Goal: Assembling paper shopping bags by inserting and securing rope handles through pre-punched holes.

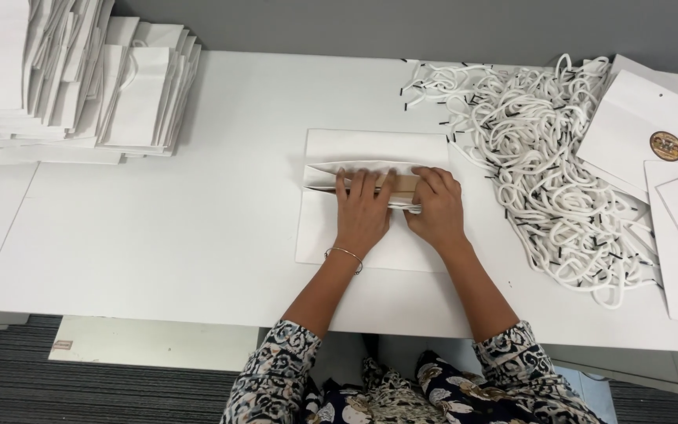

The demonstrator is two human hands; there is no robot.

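Note:
A flat white paper bag (370, 145) lies on the white table (182, 235) in front of me. Its bottom fold is partly open across the middle, showing a brown card strip (406, 183). My left hand (361, 210) presses flat on the fold, fingers spread toward the strip. My right hand (436, 206) rests beside it on the right end of the fold, fingers curled over the strip and paper edge. A thin bracelet sits on my left wrist.
A heap of white cord handles with black tips (543, 157) lies to the right. Flat white bags with a round brown sticker (653, 133) lie at the far right. Stacks of finished white bags (72, 78) fill the back left corner.

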